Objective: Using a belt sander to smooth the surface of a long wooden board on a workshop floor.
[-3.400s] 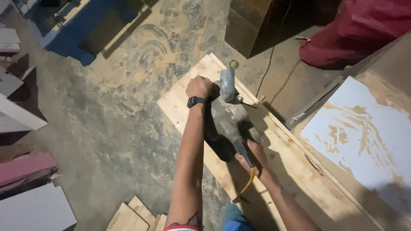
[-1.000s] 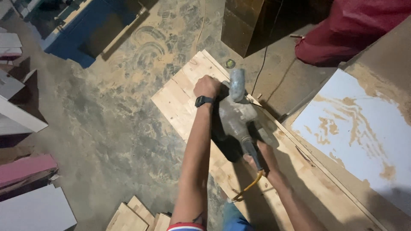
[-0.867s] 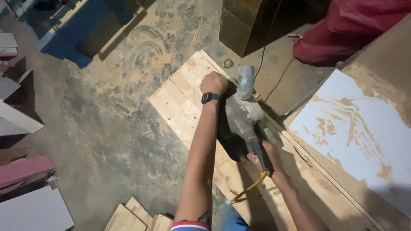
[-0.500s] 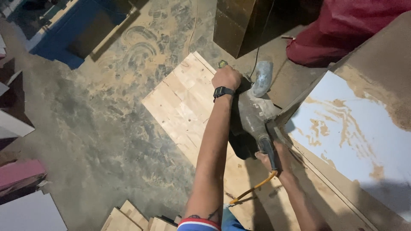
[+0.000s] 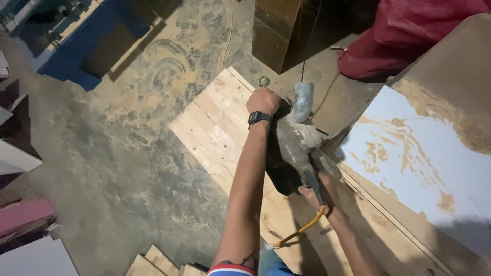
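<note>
On the pale board (image 5: pixel 215 128), both hands grip a dusty sander (image 5: pixel 294 148); right fingers (image 5: pixel 312 191) partly hidden

The power planer (image 5: pixel 295 148) sits on the wooden panel (image 5: pixel 215 122) on the floor (image 5: pixel 117 168), with the white board (image 5: pixel 414 158) to its right.

A dusty concrete floor (image 5: pixel 117 168) carries a pale plank panel (image 5: pixel 215 128) at centre; a white board (image 5: pixel 409 168) at three o'clock; possibly wood offcuts (image 5: pixel 153 263) at six.
</note>
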